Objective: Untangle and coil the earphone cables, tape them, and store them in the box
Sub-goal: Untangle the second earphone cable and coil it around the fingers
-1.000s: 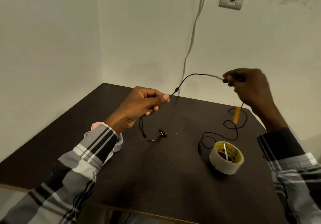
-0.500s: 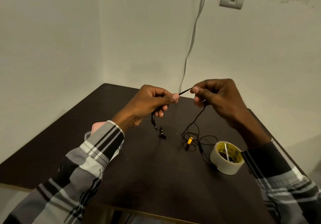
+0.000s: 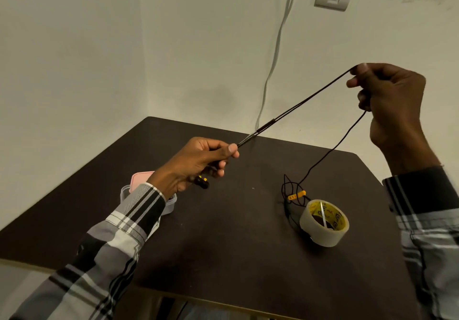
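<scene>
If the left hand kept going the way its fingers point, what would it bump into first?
The left hand points up and right along the stretched earphone cable, so it would probably meet the right hand gripping the other end first. Depth is hard to judge.

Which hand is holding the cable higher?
The right hand, raised near the wall; the left hand pinches the cable low over the table.
</scene>
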`<action>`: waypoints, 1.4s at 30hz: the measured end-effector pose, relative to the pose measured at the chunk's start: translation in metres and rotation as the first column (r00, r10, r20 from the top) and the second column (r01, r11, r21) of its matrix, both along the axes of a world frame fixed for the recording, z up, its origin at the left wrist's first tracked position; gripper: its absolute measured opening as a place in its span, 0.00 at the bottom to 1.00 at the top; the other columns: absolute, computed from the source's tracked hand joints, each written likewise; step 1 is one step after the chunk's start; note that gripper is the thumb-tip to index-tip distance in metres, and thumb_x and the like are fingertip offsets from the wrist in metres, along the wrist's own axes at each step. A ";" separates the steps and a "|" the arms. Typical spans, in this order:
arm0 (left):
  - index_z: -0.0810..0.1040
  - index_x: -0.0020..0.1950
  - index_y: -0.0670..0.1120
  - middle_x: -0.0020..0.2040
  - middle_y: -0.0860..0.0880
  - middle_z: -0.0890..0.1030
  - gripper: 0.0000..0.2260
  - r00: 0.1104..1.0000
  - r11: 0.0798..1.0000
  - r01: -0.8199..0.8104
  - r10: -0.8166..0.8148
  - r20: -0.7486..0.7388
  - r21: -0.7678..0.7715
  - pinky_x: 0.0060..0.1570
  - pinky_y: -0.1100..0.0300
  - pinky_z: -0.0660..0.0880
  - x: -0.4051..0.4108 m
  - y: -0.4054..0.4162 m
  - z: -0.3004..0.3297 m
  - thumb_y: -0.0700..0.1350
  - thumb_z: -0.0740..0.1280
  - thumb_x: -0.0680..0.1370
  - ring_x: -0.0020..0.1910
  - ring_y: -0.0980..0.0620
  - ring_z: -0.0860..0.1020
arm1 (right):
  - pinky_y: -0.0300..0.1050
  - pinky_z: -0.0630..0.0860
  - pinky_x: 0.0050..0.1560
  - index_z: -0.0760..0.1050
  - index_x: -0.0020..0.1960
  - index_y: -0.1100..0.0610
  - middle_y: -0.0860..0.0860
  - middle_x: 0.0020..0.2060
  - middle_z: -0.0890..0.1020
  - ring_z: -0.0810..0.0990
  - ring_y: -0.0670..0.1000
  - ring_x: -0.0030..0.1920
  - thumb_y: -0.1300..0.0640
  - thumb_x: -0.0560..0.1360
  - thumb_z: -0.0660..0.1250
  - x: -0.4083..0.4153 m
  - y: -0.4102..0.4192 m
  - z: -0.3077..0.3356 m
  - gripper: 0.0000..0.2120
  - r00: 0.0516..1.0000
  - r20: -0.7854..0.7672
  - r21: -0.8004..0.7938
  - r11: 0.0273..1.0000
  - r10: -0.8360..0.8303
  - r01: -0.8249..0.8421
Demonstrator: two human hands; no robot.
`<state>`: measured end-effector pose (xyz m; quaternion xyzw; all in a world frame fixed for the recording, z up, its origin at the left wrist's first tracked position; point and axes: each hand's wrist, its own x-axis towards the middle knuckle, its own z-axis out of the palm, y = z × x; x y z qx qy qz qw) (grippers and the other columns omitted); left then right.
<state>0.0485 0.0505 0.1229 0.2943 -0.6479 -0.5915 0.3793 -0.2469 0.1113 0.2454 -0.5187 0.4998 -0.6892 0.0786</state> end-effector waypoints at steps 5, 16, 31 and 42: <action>0.86 0.48 0.46 0.35 0.47 0.81 0.09 0.998 0.999 -0.040 0.041 0.057 -0.014 0.47 0.54 0.75 0.006 -0.008 -0.020 0.50 0.71 0.74 0.38 0.49 0.81 | 0.38 0.63 0.29 0.83 0.48 0.58 0.46 0.32 0.83 0.66 0.46 0.26 0.53 0.78 0.69 -0.007 -0.002 -0.002 0.08 0.998 0.041 -0.017 0.999 -0.048 0.048; 0.79 0.64 0.44 0.60 0.48 0.82 0.13 0.795 0.888 -0.254 0.417 0.441 -0.382 0.64 0.57 0.71 0.009 -0.036 -0.050 0.37 0.63 0.81 0.62 0.52 0.78 | 0.34 0.69 0.29 0.85 0.45 0.56 0.53 0.33 0.85 0.73 0.41 0.28 0.56 0.76 0.72 0.043 -0.003 -0.011 0.05 0.880 -0.394 0.337 0.932 0.265 -0.130; 0.85 0.48 0.45 0.36 0.48 0.84 0.04 0.916 0.815 -0.392 0.386 -0.106 -0.426 0.48 0.64 0.78 -0.030 0.003 0.003 0.43 0.71 0.77 0.40 0.56 0.83 | 0.40 0.69 0.32 0.86 0.45 0.53 0.54 0.31 0.84 0.74 0.51 0.30 0.50 0.72 0.75 0.050 -0.003 -0.036 0.07 0.783 -0.429 0.519 0.832 0.450 -0.194; 0.81 0.60 0.43 0.53 0.49 0.85 0.11 0.855 0.829 -0.470 0.513 0.076 -0.304 0.46 0.72 0.74 0.017 -0.023 -0.029 0.35 0.64 0.80 0.47 0.59 0.80 | 0.40 0.68 0.35 0.84 0.41 0.60 0.56 0.34 0.83 0.75 0.44 0.33 0.54 0.75 0.73 -0.001 0.008 -0.029 0.10 0.908 -0.341 0.452 0.890 0.241 -0.066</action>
